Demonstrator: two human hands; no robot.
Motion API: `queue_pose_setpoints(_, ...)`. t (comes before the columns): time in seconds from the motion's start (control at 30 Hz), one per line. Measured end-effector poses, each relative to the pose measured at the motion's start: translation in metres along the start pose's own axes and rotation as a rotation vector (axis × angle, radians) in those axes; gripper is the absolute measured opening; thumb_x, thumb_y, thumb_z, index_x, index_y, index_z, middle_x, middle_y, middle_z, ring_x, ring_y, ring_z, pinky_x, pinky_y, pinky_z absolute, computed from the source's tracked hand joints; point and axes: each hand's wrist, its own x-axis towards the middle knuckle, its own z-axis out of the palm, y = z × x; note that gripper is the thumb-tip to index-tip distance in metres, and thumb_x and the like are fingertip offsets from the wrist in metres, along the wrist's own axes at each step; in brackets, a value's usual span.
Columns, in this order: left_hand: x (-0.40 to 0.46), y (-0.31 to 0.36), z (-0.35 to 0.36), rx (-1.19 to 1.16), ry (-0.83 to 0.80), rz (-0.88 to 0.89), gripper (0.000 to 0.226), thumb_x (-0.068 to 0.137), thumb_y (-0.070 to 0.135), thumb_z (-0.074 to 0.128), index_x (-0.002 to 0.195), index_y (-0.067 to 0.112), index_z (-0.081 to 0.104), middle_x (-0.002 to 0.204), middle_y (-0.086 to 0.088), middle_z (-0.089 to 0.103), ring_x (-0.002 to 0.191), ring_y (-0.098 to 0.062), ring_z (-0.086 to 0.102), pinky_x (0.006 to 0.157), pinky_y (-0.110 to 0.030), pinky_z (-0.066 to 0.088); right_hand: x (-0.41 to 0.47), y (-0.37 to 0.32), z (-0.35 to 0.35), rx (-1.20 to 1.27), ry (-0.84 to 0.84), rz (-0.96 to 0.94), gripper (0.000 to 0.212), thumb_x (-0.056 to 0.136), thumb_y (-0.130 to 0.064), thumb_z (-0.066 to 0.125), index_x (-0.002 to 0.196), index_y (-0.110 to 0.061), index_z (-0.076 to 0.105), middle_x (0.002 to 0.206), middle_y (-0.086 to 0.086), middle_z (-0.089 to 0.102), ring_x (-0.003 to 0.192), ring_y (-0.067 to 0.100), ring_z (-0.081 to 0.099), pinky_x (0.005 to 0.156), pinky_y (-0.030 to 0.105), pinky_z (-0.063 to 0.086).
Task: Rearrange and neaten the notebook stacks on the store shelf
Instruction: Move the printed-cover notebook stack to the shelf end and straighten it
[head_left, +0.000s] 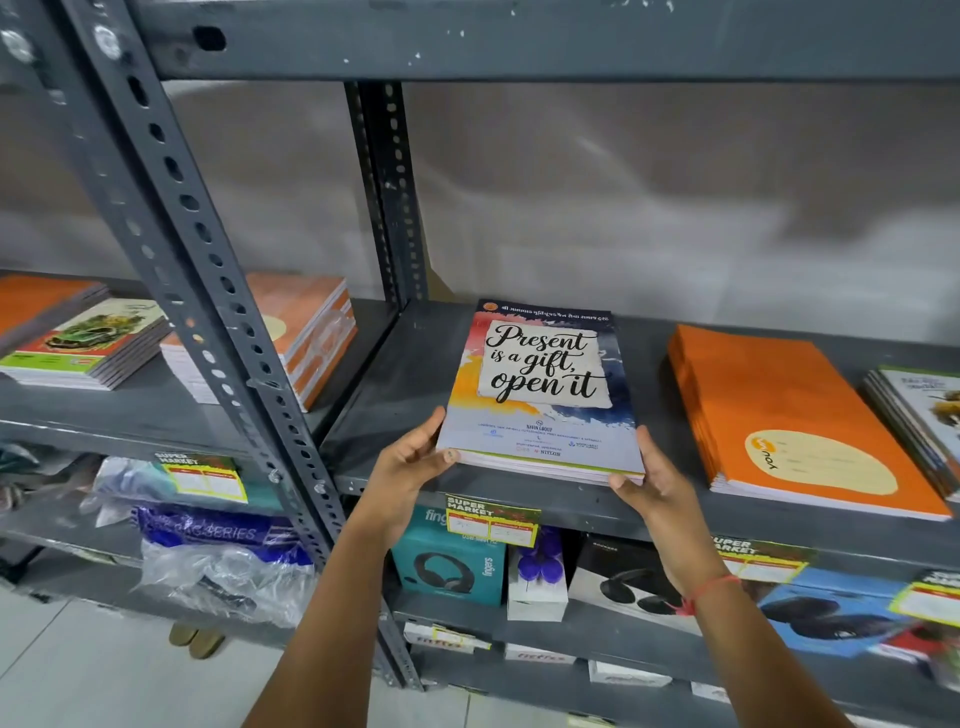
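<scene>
Both of my forearms reach up to the grey shelf (395, 384), where my left hand (410, 462) and right hand (652, 480) clasp the near corners of a stack of notebooks (543, 395), thumbs on the top cover. It lies flat near the front edge. Well to its right sits an orange stack (789, 415); more stacks (306, 338) lie beyond the upright post (218, 270).

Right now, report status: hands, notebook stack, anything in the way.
Left hand and right hand grip near corners of the "Present is a gift" stack. Stack flat on shelf. Orange stack apart, right. Nothing blocking.
</scene>
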Motion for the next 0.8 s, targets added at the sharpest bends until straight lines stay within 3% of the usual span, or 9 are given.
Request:
queue_pose_setpoints(0.07,-0.001,0.004,-0.001,-0.006,-0.034,-0.029,0.095,0.055,0.034,0.084,0.136,0.028,0.036,0.099,0.026,0.072,0.097,0.012,0.062,0.075,-0.005,0.050,0.000,-0.003,-0.001,0.019,-0.017,0.010,0.067,0.088,0.000,0.051,0.145,-0.019,0.022,0.129,-0.014,0.045,0.119,0.009,0.044,0.101,0.022,0.030)
queue_pose_setpoints(0.1,-0.001,0.005,-0.001,0.006,-0.048,-0.032,0.095,0.056,0.034,0.084,0.136,0.029,0.034,0.098,0.027,0.071,0.096,0.013,0.062,0.075,-0.004,0.049,0.000,-0.004,-0.002,0.021,-0.019,0.013,0.066,0.089,0.001,0.050,0.145,-0.019,0.022,0.127,-0.018,0.043,0.119,0.007,0.042,0.101,0.021,0.029)
queue_pose_setpoints(0.17,0.000,0.003,0.001,0.032,-0.046,-0.013,0.073,0.079,0.013,0.068,0.142,0.017,0.031,0.095,0.030,0.071,0.093,0.015,0.063,0.075,-0.003,0.048,0.000,-0.005,-0.001,0.008,-0.022,0.013,0.065,0.090,-0.001,0.049,0.145,-0.019,0.021,0.121,-0.027,0.039,0.120,0.004,0.038,0.101,0.020,0.027)
queue_pose_setpoints(0.23,0.001,0.002,0.004,0.044,-0.024,0.000,0.060,0.088,-0.001,0.053,0.142,0.009,0.031,0.090,0.031,0.072,0.089,0.016,0.064,0.074,-0.002,0.048,0.000,-0.005,0.000,-0.014,-0.017,0.013,0.064,0.090,-0.004,0.049,0.145,-0.020,0.021,0.126,-0.024,0.041,0.121,0.005,0.039,0.101,0.020,0.027)
queue_pose_setpoints(0.4,0.001,0.004,0.003,0.065,-0.040,-0.004,0.063,0.088,0.005,0.056,0.143,0.014,0.028,0.091,0.034,0.070,0.090,0.019,0.062,0.078,-0.003,0.047,0.001,-0.007,-0.002,-0.004,-0.022,0.034,0.065,0.090,-0.002,0.049,0.146,-0.018,0.021,0.127,-0.017,0.041,0.118,0.003,0.039,0.101,0.020,0.028)
queue_pose_setpoints(0.5,-0.002,0.007,0.000,0.093,-0.090,-0.024,0.080,0.079,0.027,0.068,0.144,0.025,0.022,0.102,0.034,0.068,0.099,0.019,0.058,0.083,-0.003,0.044,0.001,-0.008,-0.003,-0.001,-0.046,0.034,0.065,0.089,0.001,0.048,0.146,-0.018,0.020,0.125,-0.021,0.041,0.120,0.004,0.039,0.102,0.020,0.027)
queue_pose_setpoints(0.6,-0.001,0.006,0.002,0.071,-0.041,-0.032,0.059,0.090,0.012,0.052,0.144,0.017,0.028,0.107,0.032,0.065,0.097,0.020,0.058,0.084,-0.001,0.044,0.002,-0.008,-0.002,-0.008,-0.030,0.020,0.064,0.090,0.000,0.048,0.145,-0.017,0.021,0.115,-0.031,0.039,0.120,0.001,0.035,0.102,0.019,0.025)
queue_pose_setpoints(0.7,-0.004,0.010,0.008,0.052,0.049,-0.007,0.052,0.091,0.005,0.051,0.140,0.011,0.037,0.114,0.019,0.060,0.092,0.015,0.060,0.096,-0.011,0.044,0.002,-0.006,0.000,-0.009,-0.010,0.025,0.062,0.090,-0.003,0.048,0.145,-0.017,0.022,0.129,-0.018,0.042,0.119,0.003,0.038,0.103,0.019,0.026)
queue_pose_setpoints(0.8,-0.004,0.010,0.012,0.005,0.160,-0.013,0.048,0.087,0.003,0.057,0.134,0.008,0.046,0.101,0.019,0.069,0.085,0.013,0.064,0.105,-0.024,0.039,0.003,-0.004,0.000,-0.009,0.020,0.029,0.062,0.090,-0.003,0.049,0.145,-0.016,0.024,0.135,-0.007,0.044,0.122,0.007,0.042,0.105,0.021,0.028)
